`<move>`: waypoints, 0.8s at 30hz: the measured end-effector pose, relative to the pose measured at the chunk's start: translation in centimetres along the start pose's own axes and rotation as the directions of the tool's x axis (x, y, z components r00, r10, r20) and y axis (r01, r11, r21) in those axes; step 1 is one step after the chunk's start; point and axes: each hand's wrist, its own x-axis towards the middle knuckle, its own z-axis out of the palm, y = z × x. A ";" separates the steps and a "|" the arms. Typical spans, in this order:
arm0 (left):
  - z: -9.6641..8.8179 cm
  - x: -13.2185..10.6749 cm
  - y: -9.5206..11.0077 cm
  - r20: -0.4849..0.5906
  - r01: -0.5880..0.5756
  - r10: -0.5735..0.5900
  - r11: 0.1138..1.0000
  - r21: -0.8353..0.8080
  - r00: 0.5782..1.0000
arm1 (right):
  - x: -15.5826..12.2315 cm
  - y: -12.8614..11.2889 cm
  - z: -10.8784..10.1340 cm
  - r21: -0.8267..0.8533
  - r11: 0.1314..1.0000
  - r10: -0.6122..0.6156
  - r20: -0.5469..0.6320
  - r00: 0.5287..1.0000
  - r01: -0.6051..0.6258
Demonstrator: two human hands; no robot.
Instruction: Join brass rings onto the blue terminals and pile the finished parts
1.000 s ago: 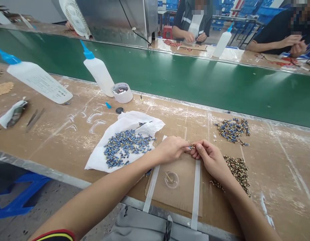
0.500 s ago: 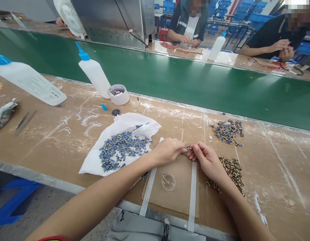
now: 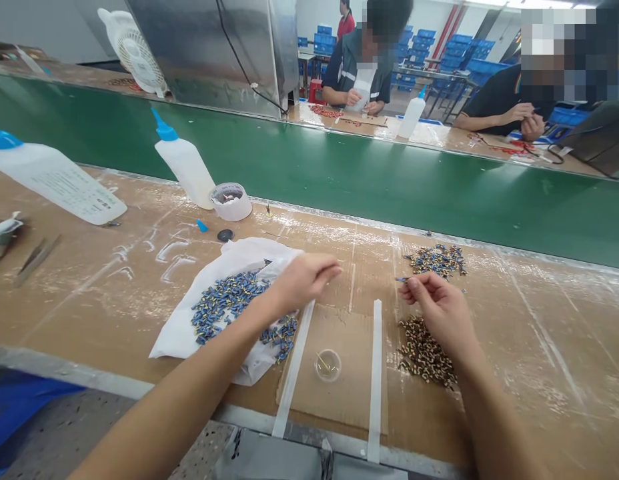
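My right hand [image 3: 436, 308] pinches a small blue piece [image 3: 402, 280] between thumb and fingertips. It is over the right side of the table, just short of a pile of small blue-and-tan pieces [image 3: 442, 259]. A heap of small brown curled pieces [image 3: 423, 352] lies beside that wrist. My left hand [image 3: 309, 279] is closed in a pinch, and I cannot make out whether anything is in it. Below it, small blue-and-yellow pieces [image 3: 224, 300] are spread on a white sheet [image 3: 164, 337]. Between my arms a clear shallow cup [image 3: 328, 366] with a thin stick stands on a cardboard pad [image 3: 339, 410].
Two white bottles with blue caps, one near [image 3: 64, 183] and one further right [image 3: 184, 167], lean at the left. A tape roll [image 3: 232, 202], a black disc [image 3: 225, 235] and tweezers [image 3: 37, 260] lie nearby. Beyond the green belt [image 3: 299, 177], two people work.
My hands have come apart: the left moved left toward the white sheet, the right moved right with the small blue piece. The view has shifted slightly.
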 end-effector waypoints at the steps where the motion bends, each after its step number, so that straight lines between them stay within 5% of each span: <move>1: -1.2 -0.1 -0.4 -0.049 0.056 -0.054 0.998 0.030 0.997 | 0.5 0.6 -0.8 -0.016 1.000 0.007 -0.077 0.997 -0.008; 6: -5.5 -1.4 -1.8 0.080 0.239 -0.253 0.958 0.158 0.964 | 3.2 4.8 -4.0 -0.060 0.990 0.100 -0.356 0.929 -0.129; 10: -5.6 -2.3 -1.7 0.252 0.334 -0.379 0.921 0.202 0.890 | 4.1 6.4 -5.1 -0.088 0.982 0.120 -0.379 0.918 -0.165; 14: -4.7 -2.7 -1.2 0.288 0.378 -0.451 0.884 0.277 0.845 | 3.8 5.9 -4.9 -0.199 0.971 0.050 -0.378 0.924 -0.134; 24: -4.3 -3.5 -0.5 0.346 0.183 -0.262 0.952 0.245 0.901 | 2.2 3.4 -2.9 -0.172 0.983 0.014 -0.288 0.958 -0.066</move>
